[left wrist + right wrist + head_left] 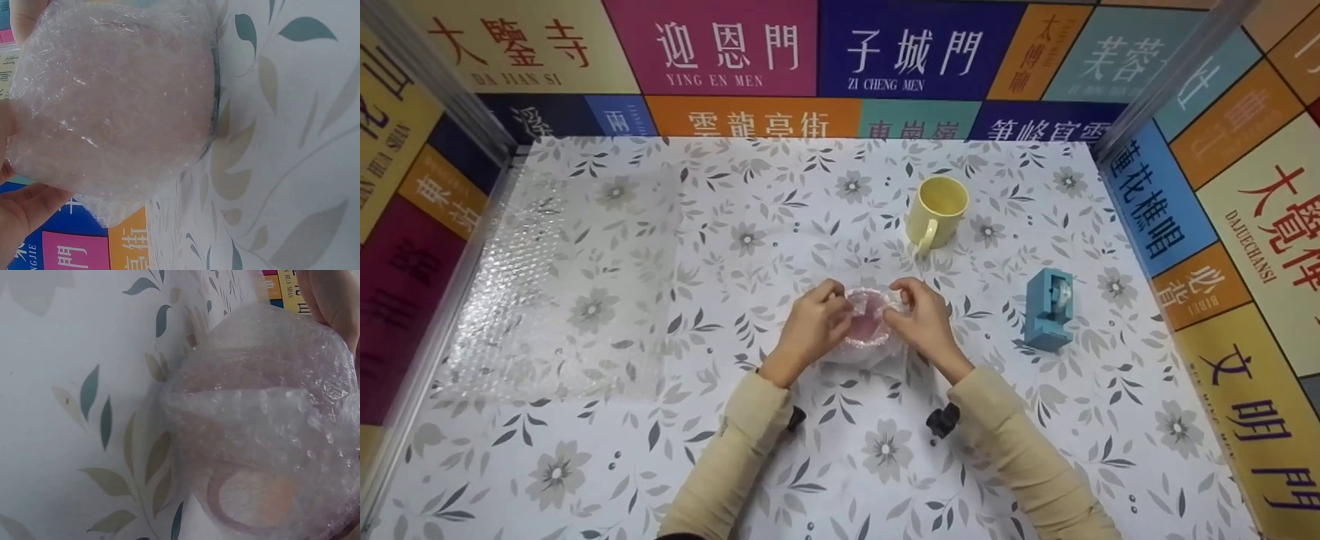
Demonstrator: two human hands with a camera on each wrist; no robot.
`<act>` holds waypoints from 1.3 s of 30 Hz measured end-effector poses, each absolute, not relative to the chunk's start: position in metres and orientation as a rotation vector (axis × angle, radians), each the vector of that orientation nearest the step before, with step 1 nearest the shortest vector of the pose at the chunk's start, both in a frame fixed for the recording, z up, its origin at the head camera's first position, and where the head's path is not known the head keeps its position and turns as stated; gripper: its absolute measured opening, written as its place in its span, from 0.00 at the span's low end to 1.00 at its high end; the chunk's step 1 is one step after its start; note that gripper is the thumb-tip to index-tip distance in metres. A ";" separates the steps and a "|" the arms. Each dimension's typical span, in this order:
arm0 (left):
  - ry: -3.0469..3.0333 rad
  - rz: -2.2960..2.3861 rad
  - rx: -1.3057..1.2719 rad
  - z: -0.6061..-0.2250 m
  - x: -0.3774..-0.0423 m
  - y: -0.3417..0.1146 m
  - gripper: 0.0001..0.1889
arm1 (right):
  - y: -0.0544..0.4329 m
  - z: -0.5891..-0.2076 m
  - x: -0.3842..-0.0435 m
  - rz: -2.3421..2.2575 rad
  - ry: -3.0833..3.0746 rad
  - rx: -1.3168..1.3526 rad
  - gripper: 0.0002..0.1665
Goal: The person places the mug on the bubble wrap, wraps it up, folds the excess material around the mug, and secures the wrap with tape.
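A pink mug (pixel 867 328) stands upright in the middle of the table, wrapped in clear bubble wrap (pixel 864 363). Its curved handle (pixel 214 495) shows through the wrap in the right wrist view. With bent fingers, my left hand (pixel 814 321) pinches the wrap at the left of the rim. Opposite it, my right hand (pixel 922 315) pinches the wrap's upper edge between thumb and fingers. The left wrist view shows the wrap (pixel 118 101) covering the mug's side, with fingertips along its top.
A flat sheet of bubble wrap (pixel 562 300) lies on the left of the flowered tabletop (pixel 720 480). Behind the right hand stands a yellow mug (pixel 939 217), and a blue tape dispenser (pixel 1048 313) sits farther right. Printed panels (pixel 712 49) enclose the back and sides.
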State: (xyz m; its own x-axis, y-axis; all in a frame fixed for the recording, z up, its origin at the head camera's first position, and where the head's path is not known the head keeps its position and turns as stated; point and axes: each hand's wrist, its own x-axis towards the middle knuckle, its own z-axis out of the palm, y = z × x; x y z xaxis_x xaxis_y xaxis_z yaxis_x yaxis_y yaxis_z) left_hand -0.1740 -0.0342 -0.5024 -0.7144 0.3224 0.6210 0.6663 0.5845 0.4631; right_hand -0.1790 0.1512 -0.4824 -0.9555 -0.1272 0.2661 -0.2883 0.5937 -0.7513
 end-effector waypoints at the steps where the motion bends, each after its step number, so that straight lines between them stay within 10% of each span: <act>1: -2.343 -0.961 -0.787 -0.503 -0.174 -0.034 0.04 | 0.151 -0.481 -0.179 1.283 -2.659 0.338 0.15; 39: -2.425 -1.042 -0.608 -0.499 -0.174 -0.035 0.05 | 0.143 -0.474 -0.196 1.032 -2.821 0.359 0.07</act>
State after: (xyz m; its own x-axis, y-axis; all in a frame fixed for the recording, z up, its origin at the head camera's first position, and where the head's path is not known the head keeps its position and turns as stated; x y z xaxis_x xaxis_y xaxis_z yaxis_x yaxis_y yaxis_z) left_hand -0.1743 -0.0352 -0.4987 -0.8115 0.2217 0.5406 0.5447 0.6218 0.5627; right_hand -0.1955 0.1430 -0.4736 -0.9652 -0.1812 0.1888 -0.2602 0.7400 -0.6202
